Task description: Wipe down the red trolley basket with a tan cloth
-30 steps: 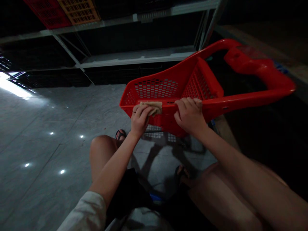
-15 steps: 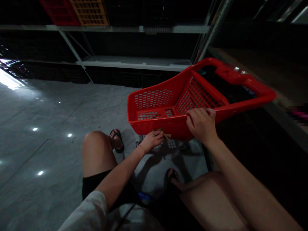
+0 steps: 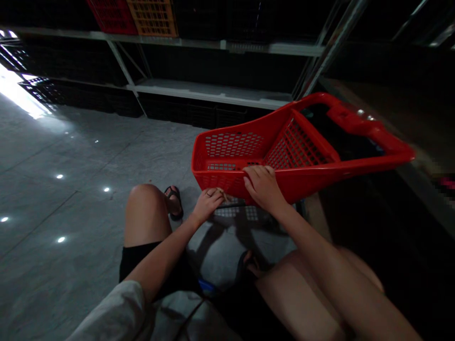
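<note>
A red plastic shopping cart (image 3: 302, 179) stands in front of me, its handle toward the right. My right hand (image 3: 265, 188) is closed over the cart's near top rim, fingers reaching to the inside. Lower and to the left, my left hand (image 3: 209, 202) pinches a small tan cloth (image 3: 225, 194) against the outside of the near side wall. Most of the cloth is hidden under the fingers, and its material is hard to make out in the dim light.
Behind the cart runs a metal shelf rack (image 3: 213, 94) with dark crates; a red crate (image 3: 113, 16) and a yellow crate (image 3: 153, 16) sit higher up. My knees flank the cart's near side. A ledge (image 3: 316, 213) borders the dark area on the right.
My right hand has slid left along the cart's rim. The left hand with the cloth has moved left along the side wall, and the view has shifted slightly.
</note>
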### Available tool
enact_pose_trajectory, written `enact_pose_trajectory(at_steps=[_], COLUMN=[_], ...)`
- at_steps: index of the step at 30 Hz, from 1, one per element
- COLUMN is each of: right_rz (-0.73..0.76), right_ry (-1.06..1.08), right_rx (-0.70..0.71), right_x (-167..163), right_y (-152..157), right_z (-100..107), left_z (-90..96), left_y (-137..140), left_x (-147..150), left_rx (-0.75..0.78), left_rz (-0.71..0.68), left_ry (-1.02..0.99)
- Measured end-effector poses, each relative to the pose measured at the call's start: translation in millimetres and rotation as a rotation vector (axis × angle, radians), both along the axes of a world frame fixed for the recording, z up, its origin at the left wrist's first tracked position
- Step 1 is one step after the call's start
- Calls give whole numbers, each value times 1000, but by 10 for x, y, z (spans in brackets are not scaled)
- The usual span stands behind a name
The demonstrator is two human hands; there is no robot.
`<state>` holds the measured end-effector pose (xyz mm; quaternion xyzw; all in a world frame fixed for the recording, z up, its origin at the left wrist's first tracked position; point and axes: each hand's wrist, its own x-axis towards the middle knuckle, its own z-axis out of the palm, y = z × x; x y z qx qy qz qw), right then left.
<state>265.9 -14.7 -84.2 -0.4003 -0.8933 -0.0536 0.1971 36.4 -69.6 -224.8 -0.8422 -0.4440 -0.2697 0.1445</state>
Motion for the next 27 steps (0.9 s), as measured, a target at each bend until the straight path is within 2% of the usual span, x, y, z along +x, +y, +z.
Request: enact_pose_trajectory(at_steps=[2,4,7,10,12,13,15,18,20,22,24,27], right_rz=[-4,-8,-8,3,10,13,23,39,51,65,79,79], right_ry=[13,18,13,10,24,36,66,109,127,139,148,148], right_rx=[-5,1,5,-25,-55,-68,-87,-102,-110,-119,-127,-144], right_x=[-70,-137,-212,-244,-242,-234,-208,-139,-75,4,98,268], right_y=[19,45,83,105,106,102,86,48,17,-12,-26,1], right_z=[-31,-56,-73,-61,-46,-39,-27,-18,-16,-13,-9,8], left_z=[-69,5,338,722,845,837,676,208,-79,-214,-146,268], left_y=[-30,-13,102,272,343,348,282,32,-166,-326,-410,-377], left_x=[-148,-256,-308,-249,-188,-162,-129,-135,-154,-156,-125,-29], left_rx=[-10,-1,66,216,307,325,278,65,-26,-44,-13,204], left_rz=[7,9,53,158,198,207,205,161,149,150,128,70], left_ry=[-4,-29,-111,-293,-428,-472,-480,-370,-323,-317,-331,-391])
